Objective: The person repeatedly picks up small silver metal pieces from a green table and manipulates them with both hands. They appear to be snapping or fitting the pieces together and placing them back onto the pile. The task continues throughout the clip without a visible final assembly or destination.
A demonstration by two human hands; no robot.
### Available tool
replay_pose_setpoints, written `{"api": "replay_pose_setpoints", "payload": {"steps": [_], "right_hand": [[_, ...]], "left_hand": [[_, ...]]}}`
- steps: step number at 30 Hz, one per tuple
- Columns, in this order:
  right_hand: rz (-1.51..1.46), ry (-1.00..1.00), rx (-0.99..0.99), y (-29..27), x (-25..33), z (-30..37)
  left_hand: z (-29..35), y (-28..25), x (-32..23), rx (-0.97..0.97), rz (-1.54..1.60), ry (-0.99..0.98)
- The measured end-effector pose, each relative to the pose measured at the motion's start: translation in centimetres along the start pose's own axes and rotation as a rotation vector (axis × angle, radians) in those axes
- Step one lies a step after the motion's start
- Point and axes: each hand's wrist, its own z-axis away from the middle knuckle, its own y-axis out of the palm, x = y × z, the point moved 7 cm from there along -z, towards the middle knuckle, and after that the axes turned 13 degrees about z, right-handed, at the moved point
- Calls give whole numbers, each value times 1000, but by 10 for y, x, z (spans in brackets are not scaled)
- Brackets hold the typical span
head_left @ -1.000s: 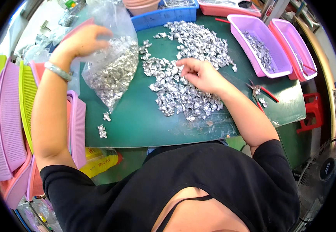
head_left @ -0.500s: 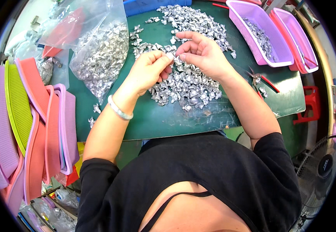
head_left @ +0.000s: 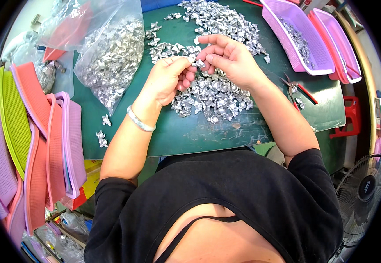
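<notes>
A small silver metal casting [head_left: 198,64] is held between my two hands over a heap of like pieces. My left hand [head_left: 168,78], with a pale bangle [head_left: 140,120] at its wrist, pinches the piece between thumb and fingers. From the other side my right hand [head_left: 232,59] meets it, thumb and lower fingers closed at the piece while the forefinger arches above. Fingers partly hide the contact. Below the hands lies the near heap of silver castings [head_left: 219,98]; a larger heap [head_left: 225,22] spreads behind them.
The green table [head_left: 199,142] also bears a clear bag of castings [head_left: 113,55], red-handled cutters [head_left: 292,84] and a purple basket [head_left: 320,61] of small metal parts. Stacked colored baskets [head_left: 32,144] stand at left. A red stool [head_left: 352,116] and fan [head_left: 368,188] are at right.
The casting now shows between my fingertips. My right thumb and lower fingers have drawn in toward it, and my left hand has turned slightly. The whole view has shifted a little.
</notes>
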Motion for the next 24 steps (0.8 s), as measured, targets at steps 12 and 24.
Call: {"api": "replay_pose_setpoints", "payload": {"steps": [12, 24], "right_hand": [[982, -385, -55, -17, 20, 4], [1015, -437, -40, -7, 21, 7]], "left_hand": [[1, -1, -5, 51, 176, 43], [-3, -2, -1, 140, 283, 51]]}}
